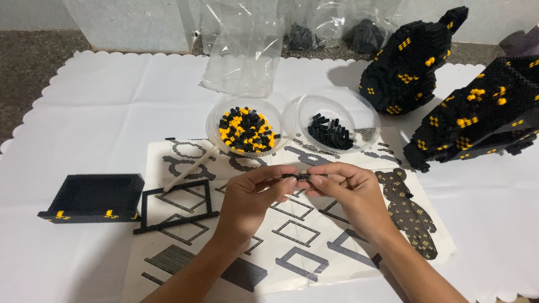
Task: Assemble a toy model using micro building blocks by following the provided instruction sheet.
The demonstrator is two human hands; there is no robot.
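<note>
My left hand and my right hand meet over a printed instruction sheet, both pinching a short strip of small black bricks between thumb and fingers. Just beyond the hands stand two clear plastic bowls: one holds several black and yellow bricks, the other holds several black bricks. A thin black brick frame lies on the sheet left of my left hand.
A black brick box with yellow dots sits at the left. Two large black-and-yellow brick builds stand at the right. Clear plastic bags lie at the back. A white stick leans from the left bowl.
</note>
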